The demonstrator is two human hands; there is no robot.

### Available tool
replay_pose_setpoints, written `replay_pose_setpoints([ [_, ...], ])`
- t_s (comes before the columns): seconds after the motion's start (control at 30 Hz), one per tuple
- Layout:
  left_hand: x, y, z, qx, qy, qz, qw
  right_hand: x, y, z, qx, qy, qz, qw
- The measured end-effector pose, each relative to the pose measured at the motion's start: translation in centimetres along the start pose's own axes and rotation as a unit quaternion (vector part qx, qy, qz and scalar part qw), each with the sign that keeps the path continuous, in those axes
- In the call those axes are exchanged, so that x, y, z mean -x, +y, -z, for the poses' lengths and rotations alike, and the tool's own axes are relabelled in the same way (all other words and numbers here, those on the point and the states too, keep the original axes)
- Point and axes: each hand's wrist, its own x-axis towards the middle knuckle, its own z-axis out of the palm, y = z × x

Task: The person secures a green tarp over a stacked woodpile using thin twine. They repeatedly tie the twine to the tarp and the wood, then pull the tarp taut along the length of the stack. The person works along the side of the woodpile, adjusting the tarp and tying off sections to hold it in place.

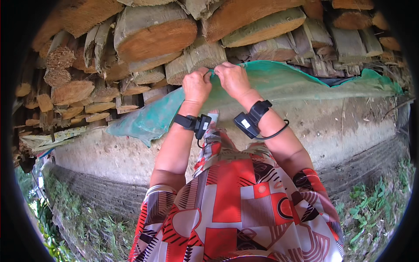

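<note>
A green translucent plastic sheet [271,78] hangs along the lower front of a stack of split firewood [157,32]. My left hand [197,85] pinches the sheet's upper edge between thumb and fingers. Close beside it on the right, my right hand [231,77] pinches the same edge, a small gap apart. Both hands are raised against the cut ends of the logs. To the left the sheet slopes down to a loose corner; to the right it runs on past a dark fold near the wood.
Below the sheet lies a pale earthen ledge [111,157] with a dark layered edge [108,185]. Weeds [366,206] grow beyond it on both sides. A pale folded sheet [54,139] sticks out beneath the stack at the far left. One foot shows below my hands.
</note>
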Motion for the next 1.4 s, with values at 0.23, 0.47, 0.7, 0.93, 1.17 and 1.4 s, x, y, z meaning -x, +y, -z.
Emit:
replay_pose_setpoints([
  [0.23, 0.9, 0.1, -0.7, 0.007, 0.053, 0.002, 0.999, 0.9, -0.6, -0.3, 0.048, 0.020, -0.018, 0.998],
  [0.47, 1.1, 0.9, -1.3, -0.002, 0.097, 0.030, 0.995, 1.4, -1.1, -0.8, 0.094, 0.052, -0.036, 0.994],
  [0.7, 0.7, -0.3, -0.1, 0.069, 0.027, 0.002, 0.997, 3.1, -1.0, 1.2, -0.025, 0.174, -0.017, 0.984],
  [0.93, 0.8, -0.8, -0.1, 0.085, 0.019, -0.024, 0.996, 6.1, -0.5, -0.6, -0.149, 0.052, -0.151, 0.976],
  [1.17, 1.1, -0.1, -0.7, 0.052, 0.032, -0.003, 0.998, 4.1, -0.1, -3.4, -0.155, 0.099, -0.128, 0.975],
  [1.4, 1.2, 0.1, -1.0, 0.048, 0.049, 0.003, 0.998, 2.7, 0.3, -4.1, -0.229, 0.085, -0.187, 0.952],
])
